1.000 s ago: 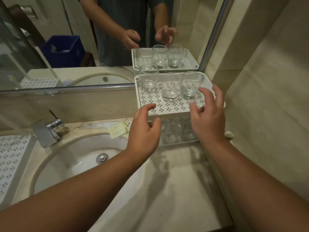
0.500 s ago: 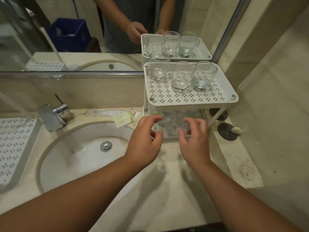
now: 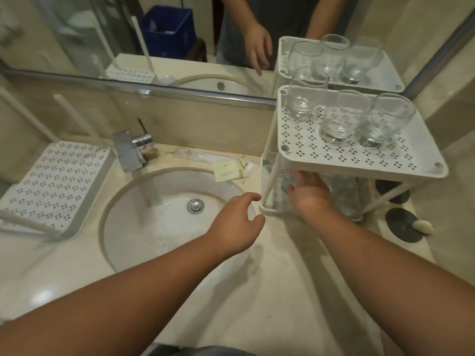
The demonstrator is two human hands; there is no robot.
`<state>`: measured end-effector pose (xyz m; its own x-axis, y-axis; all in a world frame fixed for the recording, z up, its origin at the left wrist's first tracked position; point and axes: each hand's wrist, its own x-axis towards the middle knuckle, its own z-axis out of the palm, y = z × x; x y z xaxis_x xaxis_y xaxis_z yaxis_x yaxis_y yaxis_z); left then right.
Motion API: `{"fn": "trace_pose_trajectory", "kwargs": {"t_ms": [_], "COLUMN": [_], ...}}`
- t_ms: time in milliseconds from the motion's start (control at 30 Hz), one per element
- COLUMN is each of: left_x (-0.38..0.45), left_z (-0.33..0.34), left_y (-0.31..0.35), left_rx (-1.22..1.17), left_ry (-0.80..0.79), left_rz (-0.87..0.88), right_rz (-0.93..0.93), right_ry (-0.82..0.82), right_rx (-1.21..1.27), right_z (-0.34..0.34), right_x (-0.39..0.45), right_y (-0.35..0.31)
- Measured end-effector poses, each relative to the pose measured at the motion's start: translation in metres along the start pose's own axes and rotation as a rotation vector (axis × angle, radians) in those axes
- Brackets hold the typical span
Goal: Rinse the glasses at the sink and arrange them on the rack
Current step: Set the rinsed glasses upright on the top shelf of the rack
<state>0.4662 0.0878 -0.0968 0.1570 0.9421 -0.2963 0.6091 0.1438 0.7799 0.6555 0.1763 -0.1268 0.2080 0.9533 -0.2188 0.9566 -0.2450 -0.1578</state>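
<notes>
Your right hand (image 3: 309, 195) reaches in under the top shelf of the white two-tier rack (image 3: 359, 160), its fingers among the glasses on the lower tier (image 3: 343, 194); the shelf edge and blur hide the fingertips, so you cannot tell whether that grip is spread, pressed together, or pinching a glass. Your left hand (image 3: 237, 223) hovers just left of the rack's front corner post, over the right rim of the sink (image 3: 164, 222), with fingers loosely curled and thumb apart from them, a relaxed, spread grip holding nothing. On the rack's perforated top shelf three clear glasses stand upright: one at the back left (image 3: 305, 98), one in the middle (image 3: 343, 119), and one to its right (image 3: 384, 122), the last two close together. Water runs from the chrome faucet (image 3: 132, 150) into the white basin, and the drain (image 3: 195, 205) sits near the basin's centre. A second white perforated rack (image 3: 54, 186) stands on the table (image 3: 295, 278) to the left of the sink. Behind the basin, against the wall, lie a long wrapped packet (image 3: 203, 156) and a yellowish sachet (image 3: 231, 169). To the right of the rack, two dark round discs (image 3: 401, 224) lie on the table, with a small pale soap-like piece (image 3: 422, 226) touching the nearer one. The mirror (image 3: 180, 34) above reflects the rack, the glasses, a hand, and a blue crate (image 3: 168, 30).
</notes>
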Motion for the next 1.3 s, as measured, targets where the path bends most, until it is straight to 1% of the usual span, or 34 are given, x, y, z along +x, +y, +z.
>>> {"fn": "trace_pose_trajectory", "kwargs": {"t_ms": [100, 233, 367, 467, 600, 733, 900, 1000, 1100, 1300], "left_x": [-0.001, -0.003, -0.007, -0.010, -0.013, -0.014, -0.015, -0.017, -0.017, -0.021], "left_z": [-0.004, -0.009, -0.011, -0.011, -0.009, -0.007, -0.004, -0.001, 0.003, 0.016], "left_y": [-0.004, -0.008, -0.014, -0.018, -0.019, -0.017, -0.012, -0.007, -0.002, 0.018], "left_rx": [-0.006, -0.040, -0.164, -0.205, -0.219, -0.216, -0.189, -0.195, -0.198, -0.158], "left_ry": [0.009, 0.024, 0.014, -0.004, -0.020, -0.037, -0.055, -0.062, -0.072, -0.077], "left_rz": [-0.051, -0.123, -0.191, -0.211, -0.220, -0.210, -0.184, -0.167, -0.119, 0.043], "right_rz": [0.048, 0.017, 0.017, 0.011, -0.007, -0.003, -0.060, -0.109, -0.099, -0.096], "right_ry": [0.043, 0.068, 0.114, 0.163, 0.139, 0.134, 0.209, 0.307, 0.391, 0.521], "right_rx": [0.025, -0.025, 0.013, 0.025, -0.035, -0.053, 0.124, 0.242, 0.338, 0.443], "right_z": [0.006, 0.017, 0.023, 0.025, 0.025, 0.023, 0.018, 0.009, -0.003, -0.024], "right_x": [0.017, 0.028, 0.032, 0.029, 0.024, 0.013, -0.014, -0.037, -0.063, -0.126], "right_y": [-0.008, -0.011, -0.013, -0.012, -0.011, -0.012, -0.006, -0.002, 0.003, 0.014]}}
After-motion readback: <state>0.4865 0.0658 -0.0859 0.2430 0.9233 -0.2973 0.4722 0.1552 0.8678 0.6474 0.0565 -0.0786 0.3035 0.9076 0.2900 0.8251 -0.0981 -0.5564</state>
